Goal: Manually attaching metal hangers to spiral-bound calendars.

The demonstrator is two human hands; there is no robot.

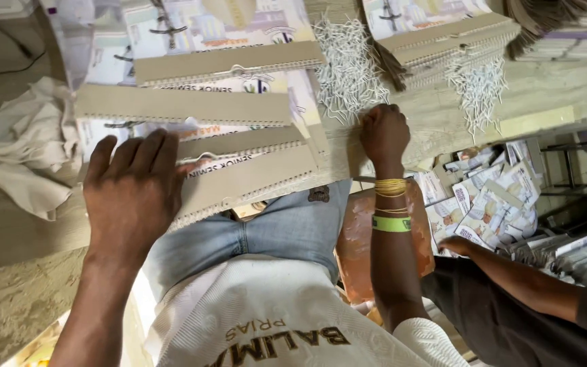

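My left hand lies flat, palm down, on a stack of printed calendars with tan cardboard binding strips at the table's near edge. Its fingers are stretched out and hold nothing. More bound calendars lie further up the table. My right hand, with yellow and green bands on the wrist, is curled into a fist at the edge of a pile of white wire hangers. Whether a wire is inside the fist is hidden.
A crumpled white cloth lies at the left. Another calendar stack and a second wire pile sit at the top right. At the lower right, another person's arm reaches towards loose printed sheets. An orange-brown object stands below the table.
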